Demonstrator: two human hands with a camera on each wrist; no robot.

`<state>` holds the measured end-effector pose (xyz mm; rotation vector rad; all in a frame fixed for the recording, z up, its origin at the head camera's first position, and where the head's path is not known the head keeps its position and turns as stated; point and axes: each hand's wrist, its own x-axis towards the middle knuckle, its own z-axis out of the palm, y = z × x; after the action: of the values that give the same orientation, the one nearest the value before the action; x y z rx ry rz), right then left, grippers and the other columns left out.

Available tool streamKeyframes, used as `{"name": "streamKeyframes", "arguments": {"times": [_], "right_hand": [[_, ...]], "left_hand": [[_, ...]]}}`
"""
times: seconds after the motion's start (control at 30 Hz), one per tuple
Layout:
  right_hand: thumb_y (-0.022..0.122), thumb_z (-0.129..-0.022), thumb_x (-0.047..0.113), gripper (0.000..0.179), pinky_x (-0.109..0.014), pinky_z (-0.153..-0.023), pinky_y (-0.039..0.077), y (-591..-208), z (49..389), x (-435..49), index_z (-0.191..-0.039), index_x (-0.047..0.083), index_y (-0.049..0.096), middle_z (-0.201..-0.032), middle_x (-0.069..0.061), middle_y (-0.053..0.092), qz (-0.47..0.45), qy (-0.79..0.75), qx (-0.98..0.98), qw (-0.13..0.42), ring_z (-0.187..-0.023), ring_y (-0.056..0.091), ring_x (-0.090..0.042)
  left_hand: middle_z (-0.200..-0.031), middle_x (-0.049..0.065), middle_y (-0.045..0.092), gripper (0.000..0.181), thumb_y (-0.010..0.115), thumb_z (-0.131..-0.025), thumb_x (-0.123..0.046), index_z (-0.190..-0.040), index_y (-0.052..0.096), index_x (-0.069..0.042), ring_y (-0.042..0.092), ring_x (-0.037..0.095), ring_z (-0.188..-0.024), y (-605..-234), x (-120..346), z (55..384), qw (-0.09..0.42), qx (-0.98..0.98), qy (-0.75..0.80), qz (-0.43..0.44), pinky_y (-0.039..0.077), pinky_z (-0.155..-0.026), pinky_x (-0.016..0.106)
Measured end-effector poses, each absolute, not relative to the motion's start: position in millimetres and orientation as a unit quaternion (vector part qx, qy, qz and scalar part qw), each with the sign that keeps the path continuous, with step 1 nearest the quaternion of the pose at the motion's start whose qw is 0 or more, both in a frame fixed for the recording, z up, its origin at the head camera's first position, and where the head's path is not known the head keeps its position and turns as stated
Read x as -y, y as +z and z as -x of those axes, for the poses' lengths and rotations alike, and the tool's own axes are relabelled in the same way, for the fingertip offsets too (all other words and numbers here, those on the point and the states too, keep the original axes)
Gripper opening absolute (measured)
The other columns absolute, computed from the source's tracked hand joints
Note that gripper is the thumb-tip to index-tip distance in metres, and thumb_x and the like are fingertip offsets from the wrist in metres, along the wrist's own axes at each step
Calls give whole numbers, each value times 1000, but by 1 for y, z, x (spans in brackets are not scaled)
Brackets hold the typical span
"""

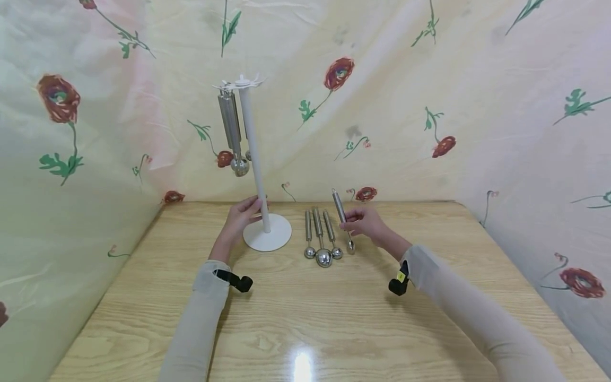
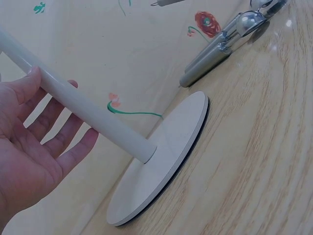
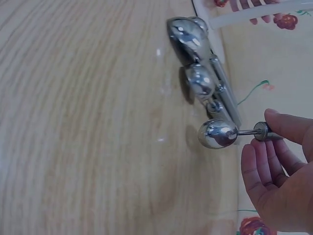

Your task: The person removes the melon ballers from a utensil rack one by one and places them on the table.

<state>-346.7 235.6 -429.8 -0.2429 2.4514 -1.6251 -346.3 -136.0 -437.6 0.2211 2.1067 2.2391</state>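
My left hand [image 1: 242,216] holds the pole of a white stand [image 1: 258,180] low down, just above its round base [image 1: 276,241]. In the left wrist view the thumb lies on one side of the pole and the fingers curve behind it. My right hand [image 1: 366,222] pinches the handle of a small steel scoop [image 1: 338,205] with a round bowl, shown close in the right wrist view. Handle up, this scoop is slightly tilted, its bowl low over the table. Left of it, three steel scoops [image 1: 323,258] lie side by side, handles pointing away.
More steel scoops [image 1: 231,122] hang from the hooked top [image 1: 241,83] of the stand, on its left and behind the pole. The wooden table [image 1: 310,313] ends at a flower-printed cloth [image 1: 391,95] behind and at both sides.
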Motion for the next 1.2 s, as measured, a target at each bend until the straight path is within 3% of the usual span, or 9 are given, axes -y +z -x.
{"name": "streamKeyframes", "arguments": {"times": [0.37, 0.83, 1.2], "right_hand": [[75, -91, 6, 36, -31, -73, 65, -441, 343, -234, -119, -11, 60, -88, 5, 66, 49, -560, -821, 102, -76, 65, -9], [79, -89, 8, 37, -23, -66, 62, -452, 352, -230, -118, -10, 66, -87, 2, 71, 11, -543, -835, 89, -72, 66, -6], [80, -88, 11, 43, -24, -63, 61, -457, 352, -225, -123, -10, 65, -94, -9, 75, -4, -525, -848, 78, -69, 67, -8]], "left_hand": [[-129, 6, 70, 49, 57, -105, -34, -146, 54, -7, 58, 28, -130, -438, 136, 347, 29, -680, 729, -73, 50, -114, 46], [-132, 9, 68, 50, 57, -105, -35, -147, 53, -6, 60, 25, -127, -439, 136, 347, 27, -685, 724, -77, 50, -114, 46], [-104, -15, 72, 51, 57, -105, -32, -145, 53, 0, 65, 7, -106, -441, 136, 348, 18, -670, 737, -86, 50, -113, 50]]}}
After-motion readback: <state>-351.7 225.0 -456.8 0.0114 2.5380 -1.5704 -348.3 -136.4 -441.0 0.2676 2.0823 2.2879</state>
